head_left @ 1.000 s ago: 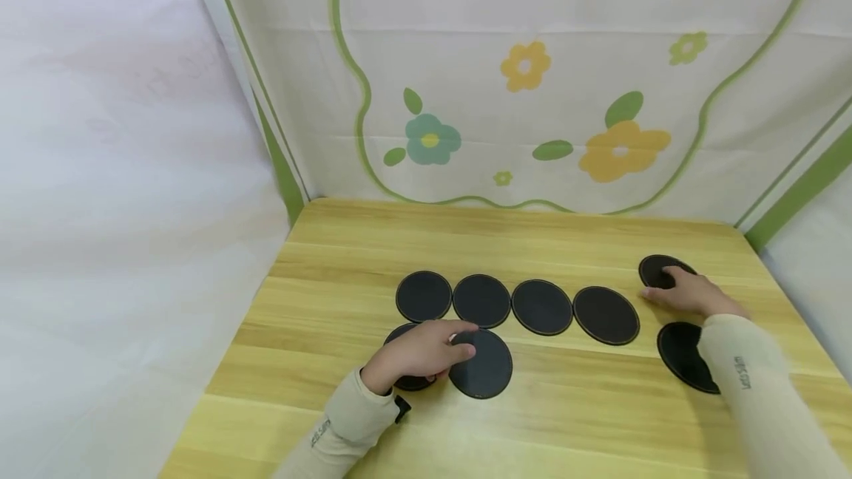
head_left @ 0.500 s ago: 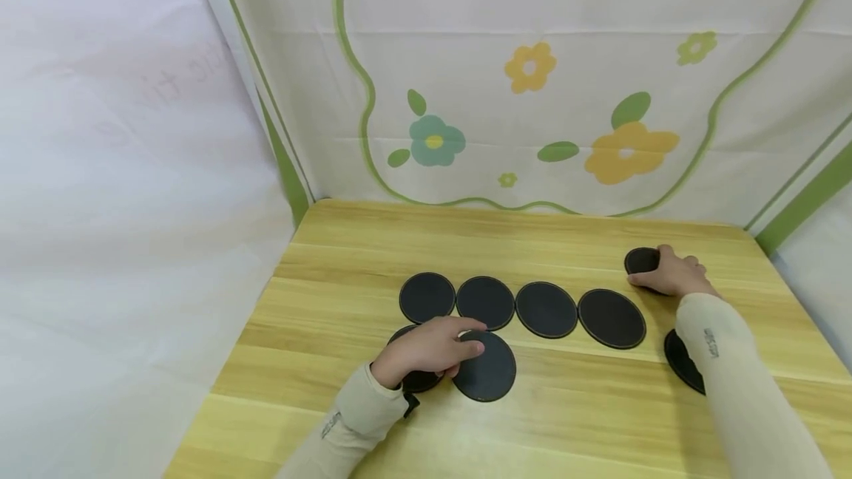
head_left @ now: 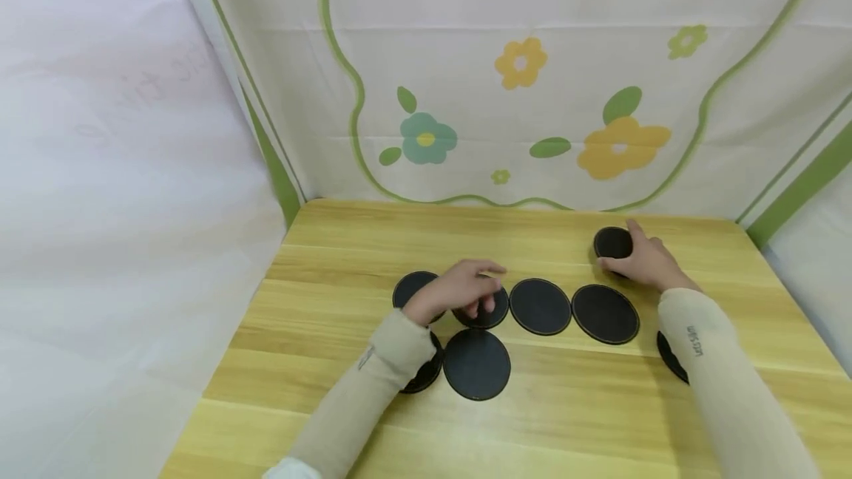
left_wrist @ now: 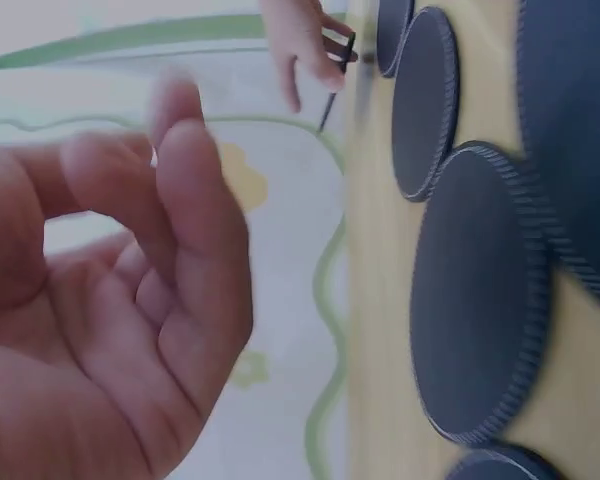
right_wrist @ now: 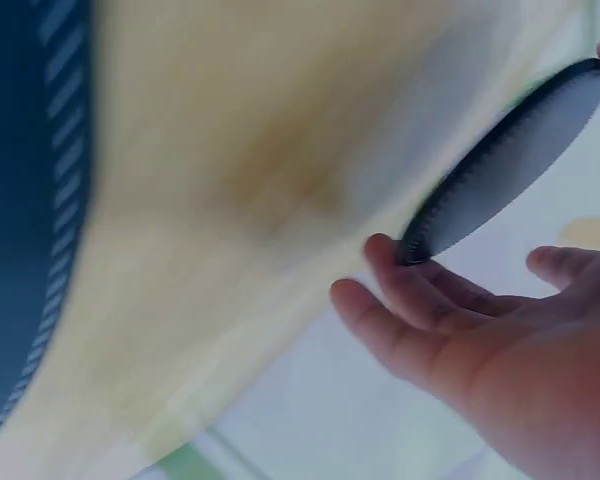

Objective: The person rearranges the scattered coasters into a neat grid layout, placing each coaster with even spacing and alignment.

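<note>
A black round coaster (head_left: 611, 244), pale-stitched at the edge, is gripped by my right hand (head_left: 647, 261) near the back right of the table. In the right wrist view, fingertips hold this coaster (right_wrist: 515, 165) by its rim, tilted and off the wood. My left hand (head_left: 461, 290) hovers above the back row of coasters, partly hiding the two leftmost. Its fingers (left_wrist: 215, 235) hang loosely curled with nothing between them. Further along that row lie a third coaster (head_left: 541, 307) and a fourth coaster (head_left: 606, 314), edges nearly touching.
Nearer the front, one coaster (head_left: 477, 364) lies beside another coaster (head_left: 426, 372) half covered by the left sleeve. The right sleeve covers most of a coaster (head_left: 671, 361). A flowered white cloth (head_left: 466, 80) hangs behind the wooden table (head_left: 566, 420).
My right hand has lifted its coaster and carried it left and toward the back. The left hand has risen off the front coasters and moved forward over the back row.
</note>
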